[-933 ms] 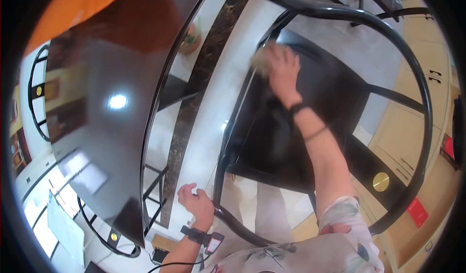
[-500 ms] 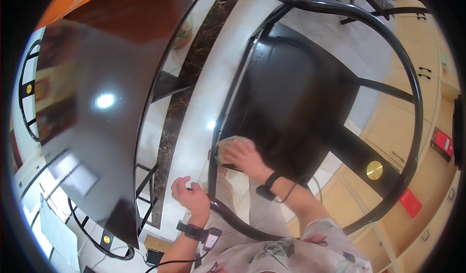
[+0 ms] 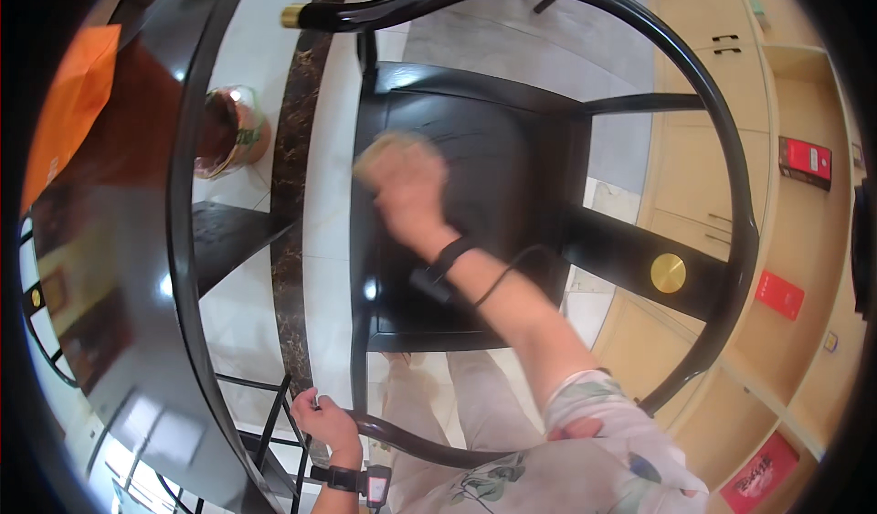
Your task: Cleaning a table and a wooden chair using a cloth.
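Observation:
A black wooden armchair (image 3: 512, 162) with a curved rail stands in front of me. My right hand (image 3: 411, 185) presses a folded beige cloth (image 3: 388, 148) against the left part of its seat, near the edge. Motion blurs those fingers and the cloth. My left hand (image 3: 327, 424) lies over the near end of the armrest (image 3: 402, 435), its fingers curled round it. That end is hidden under the hand. At the far side, the other armrest tip shows a brass cap (image 3: 291, 16).
On the left is a glossy dark table (image 3: 137, 267) with an orange bag (image 3: 73, 103). A patterned pot (image 3: 239, 130) stands on the floor beyond it. Along the right runs a light wood cabinet (image 3: 713, 167) with red boxes on its shelves. The chair's backrest slat bears a brass disc (image 3: 668, 274).
My right hand has moved with the cloth from the seat's near left corner to farther up its left side. The view has shifted and turned; the left hand stays at the armrest end.

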Demonstrator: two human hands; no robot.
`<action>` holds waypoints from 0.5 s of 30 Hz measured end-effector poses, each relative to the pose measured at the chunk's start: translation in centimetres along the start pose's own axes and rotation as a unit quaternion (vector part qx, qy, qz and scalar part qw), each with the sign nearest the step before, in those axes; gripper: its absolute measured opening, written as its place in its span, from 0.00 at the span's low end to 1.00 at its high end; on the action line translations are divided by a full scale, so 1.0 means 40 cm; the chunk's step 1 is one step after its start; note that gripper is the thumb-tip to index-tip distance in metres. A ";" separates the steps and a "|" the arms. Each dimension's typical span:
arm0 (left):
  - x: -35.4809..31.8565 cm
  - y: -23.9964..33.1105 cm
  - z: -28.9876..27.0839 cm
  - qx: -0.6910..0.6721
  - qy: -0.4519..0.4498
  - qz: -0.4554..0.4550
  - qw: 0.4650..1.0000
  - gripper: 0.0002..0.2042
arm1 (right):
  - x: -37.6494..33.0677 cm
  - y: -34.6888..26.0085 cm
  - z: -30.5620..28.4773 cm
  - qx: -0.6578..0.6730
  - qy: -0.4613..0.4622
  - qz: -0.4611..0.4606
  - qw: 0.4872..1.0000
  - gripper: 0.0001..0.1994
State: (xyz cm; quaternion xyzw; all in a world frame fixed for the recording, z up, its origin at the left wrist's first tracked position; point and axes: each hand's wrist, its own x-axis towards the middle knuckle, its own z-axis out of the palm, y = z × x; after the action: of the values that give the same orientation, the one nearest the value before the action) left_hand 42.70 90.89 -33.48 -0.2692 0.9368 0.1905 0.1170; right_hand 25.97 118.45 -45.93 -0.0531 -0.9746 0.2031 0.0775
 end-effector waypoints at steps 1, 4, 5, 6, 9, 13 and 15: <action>-0.002 0.023 -0.003 -0.001 -0.004 -0.013 1.000 0.08 | -0.043 -0.045 0.022 0.000 -0.004 -0.039 0.999 0.24; -0.004 0.031 -0.007 0.003 0.019 -0.006 1.000 0.07 | -0.140 -0.051 0.007 0.053 -0.073 -0.113 0.990 0.22; -0.003 0.022 -0.004 0.006 0.032 0.003 0.999 0.07 | -0.169 -0.019 -0.014 0.078 -0.105 -0.132 0.983 0.22; -0.002 0.017 -0.005 -0.004 0.031 0.005 0.999 0.07 | -0.193 0.040 -0.049 0.081 -0.077 -0.134 0.985 0.22; 0.000 0.002 -0.012 -0.017 0.032 0.010 0.999 0.07 | -0.240 0.246 -0.158 -0.068 -0.017 0.048 0.996 0.19; 0.000 0.031 -0.004 -0.037 0.016 0.014 0.999 0.09 | -0.334 0.376 -0.192 -0.086 0.049 0.188 0.977 0.22; -0.008 0.042 -0.001 -0.027 0.034 0.033 0.999 0.09 | -0.390 0.277 -0.155 -0.007 -0.010 0.115 0.993 0.22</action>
State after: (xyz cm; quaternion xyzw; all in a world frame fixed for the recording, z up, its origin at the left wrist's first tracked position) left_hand 42.03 92.33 -32.87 -0.2472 0.9433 0.2099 0.0713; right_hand 43.15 128.86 -46.83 -0.1630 -0.9643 0.2043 0.0437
